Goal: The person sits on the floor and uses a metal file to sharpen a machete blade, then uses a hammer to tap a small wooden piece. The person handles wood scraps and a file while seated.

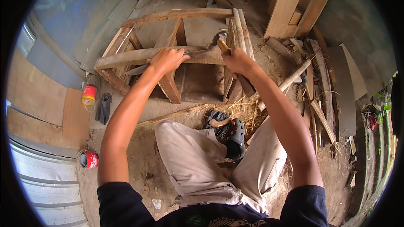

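A: Nearest you, a red cylindrical tin [89, 159] lies on the dirt floor [139, 164]; a red-and-yellow one [88, 95] stands further off.

B: Your left hand [166, 60] presses the long steel blade [168, 59] flat onto the rough wooden frame [139, 56], apparently steadying it; your right hand [237, 61] keeps a clenched grip on its wooden handle [223, 47].

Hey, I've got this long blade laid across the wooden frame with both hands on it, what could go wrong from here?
1. Your left hand rests right on the blade, not on a handle; a slip could likely cut the palm or fingers.
2. Only the right hand has a grip on the wooden handle, so the blade may twist or jump off the rail.
3. The wooden frame sits unclamped on dirt; it might shift toward your foot in the black clog.
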Available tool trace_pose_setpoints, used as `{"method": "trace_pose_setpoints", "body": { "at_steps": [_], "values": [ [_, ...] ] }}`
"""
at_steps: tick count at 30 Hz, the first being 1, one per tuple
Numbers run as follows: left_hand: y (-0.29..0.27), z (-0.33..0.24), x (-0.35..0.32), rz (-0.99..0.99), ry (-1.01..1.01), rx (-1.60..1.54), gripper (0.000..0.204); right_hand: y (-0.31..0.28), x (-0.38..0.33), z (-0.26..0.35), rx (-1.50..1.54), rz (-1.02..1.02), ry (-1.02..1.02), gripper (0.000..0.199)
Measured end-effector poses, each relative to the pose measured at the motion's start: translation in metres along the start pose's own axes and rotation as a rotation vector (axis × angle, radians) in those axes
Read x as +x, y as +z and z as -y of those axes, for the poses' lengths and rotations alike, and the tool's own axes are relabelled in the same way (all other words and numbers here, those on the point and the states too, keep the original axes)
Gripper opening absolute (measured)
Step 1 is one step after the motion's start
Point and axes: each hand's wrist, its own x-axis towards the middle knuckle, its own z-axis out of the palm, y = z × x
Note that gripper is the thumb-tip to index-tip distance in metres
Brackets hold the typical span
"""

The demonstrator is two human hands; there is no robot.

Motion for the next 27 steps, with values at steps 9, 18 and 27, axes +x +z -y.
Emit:
{"method": "trace_pose_setpoints", "body": {
  "at_steps": [9, 18, 27],
  "values": [
    [-0.006, -0.003, -0.003, 0.046, -0.039, 0.022, 0.042, 0.001, -0.002, 0.011, -0.414, -0.123, -0.309, 0.035],
    [-0.005, -0.001, -0.003, 0.010, -0.011, 0.013, 0.041, 0.005, 0.004, 0.001, -0.311, -0.192, -0.275, 0.042],
    [-0.006, 0.001, -0.004, 0.010, -0.024, 0.005, 0.042, 0.007, -0.009, 0.010, -0.221, -0.272, -0.122, 0.039]
  ]
}}
